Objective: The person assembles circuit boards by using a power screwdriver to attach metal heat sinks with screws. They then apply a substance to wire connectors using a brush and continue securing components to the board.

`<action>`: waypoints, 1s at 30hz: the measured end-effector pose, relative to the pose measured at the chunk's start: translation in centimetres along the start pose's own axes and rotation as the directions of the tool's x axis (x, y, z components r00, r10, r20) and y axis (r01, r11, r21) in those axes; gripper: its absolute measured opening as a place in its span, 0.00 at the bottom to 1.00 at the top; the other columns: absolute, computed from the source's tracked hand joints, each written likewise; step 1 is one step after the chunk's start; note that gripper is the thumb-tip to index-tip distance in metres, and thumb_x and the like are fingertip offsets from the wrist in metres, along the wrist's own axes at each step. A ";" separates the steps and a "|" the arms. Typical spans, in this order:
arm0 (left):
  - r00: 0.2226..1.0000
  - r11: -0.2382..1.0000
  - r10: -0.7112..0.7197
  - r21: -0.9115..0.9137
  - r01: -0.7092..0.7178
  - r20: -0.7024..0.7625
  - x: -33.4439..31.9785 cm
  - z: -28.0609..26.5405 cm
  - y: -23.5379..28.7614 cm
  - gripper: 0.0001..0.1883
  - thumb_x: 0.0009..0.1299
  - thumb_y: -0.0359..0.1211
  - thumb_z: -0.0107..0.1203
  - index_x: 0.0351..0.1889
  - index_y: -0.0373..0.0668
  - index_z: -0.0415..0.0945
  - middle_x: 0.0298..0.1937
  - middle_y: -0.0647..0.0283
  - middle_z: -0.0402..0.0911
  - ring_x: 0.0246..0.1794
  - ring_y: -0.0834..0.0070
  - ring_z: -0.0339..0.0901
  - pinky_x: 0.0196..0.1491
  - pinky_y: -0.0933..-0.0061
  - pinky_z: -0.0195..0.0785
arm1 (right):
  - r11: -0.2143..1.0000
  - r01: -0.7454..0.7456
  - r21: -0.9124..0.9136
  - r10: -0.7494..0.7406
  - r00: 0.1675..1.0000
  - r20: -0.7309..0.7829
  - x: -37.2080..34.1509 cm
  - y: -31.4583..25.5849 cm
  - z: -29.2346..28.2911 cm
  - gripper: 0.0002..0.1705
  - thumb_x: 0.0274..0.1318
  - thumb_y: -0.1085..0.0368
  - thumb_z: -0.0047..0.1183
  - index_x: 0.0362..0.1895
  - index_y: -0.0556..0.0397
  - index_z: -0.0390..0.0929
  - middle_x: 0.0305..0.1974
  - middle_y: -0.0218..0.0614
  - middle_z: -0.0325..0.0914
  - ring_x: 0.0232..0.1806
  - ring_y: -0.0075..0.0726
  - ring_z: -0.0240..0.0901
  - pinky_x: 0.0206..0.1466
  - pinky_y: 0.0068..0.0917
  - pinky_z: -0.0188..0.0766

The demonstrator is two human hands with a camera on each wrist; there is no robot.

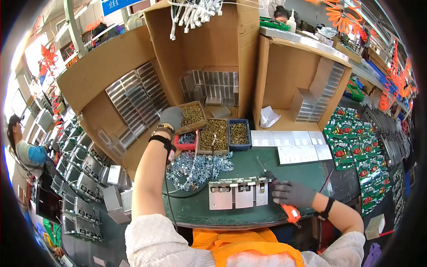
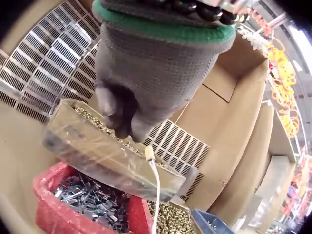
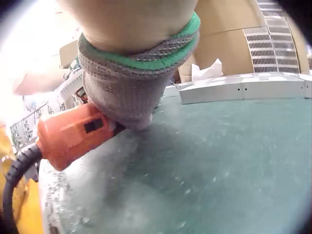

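My gloved left hand [image 1: 171, 117] reaches into a tilted box of brass screws [image 1: 192, 115]. In the left wrist view, its thumb and fingers bend together down at the screws; I cannot tell whether they pinch any. A red bin [image 2: 92, 204] of small metal clips stands below that box. My gloved right hand [image 1: 293, 194] grips an orange electric screwdriver [image 3: 73, 134] low over the green bench top. Left of it lies a circuit board assembly [image 1: 239, 195] with flat metal heat sinks along its front.
A second box of brass screws [image 1: 212, 135] and a blue bin [image 1: 239, 134] stand behind a pile of small bluish metal pieces [image 1: 200, 168]. Metal plates [image 1: 304, 153] lie at right, near green circuit boards [image 1: 342, 138]. Cardboard boxes [image 1: 191, 44] with finned heat sinks line the back.
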State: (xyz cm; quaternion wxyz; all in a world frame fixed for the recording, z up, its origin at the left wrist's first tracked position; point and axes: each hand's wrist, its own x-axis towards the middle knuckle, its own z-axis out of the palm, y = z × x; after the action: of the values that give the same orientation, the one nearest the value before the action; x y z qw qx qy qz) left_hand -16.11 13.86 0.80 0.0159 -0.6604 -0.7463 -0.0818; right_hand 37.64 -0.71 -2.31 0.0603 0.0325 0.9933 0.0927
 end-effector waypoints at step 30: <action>0.878 0.374 0.389 -0.822 -0.429 -0.281 -25.0 -6.2 17.1 0.12 0.76 0.39 0.45 0.43 0.39 0.73 0.32 0.60 0.75 0.33 0.71 0.74 0.39 0.71 0.69 | 0.502 0.800 0.329 0.755 -0.220 -0.617 1.0 -7.1 -15.0 0.49 0.57 0.62 0.62 0.75 0.51 0.44 0.26 0.28 0.68 0.19 0.23 0.65 0.19 0.24 0.65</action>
State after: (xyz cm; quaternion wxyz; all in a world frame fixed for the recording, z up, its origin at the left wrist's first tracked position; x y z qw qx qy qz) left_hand 3.48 -9.61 5.39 -0.2832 -0.7376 -0.4142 -0.4518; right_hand 34.35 -10.27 10.88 -0.7661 -0.0595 0.4683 -0.4362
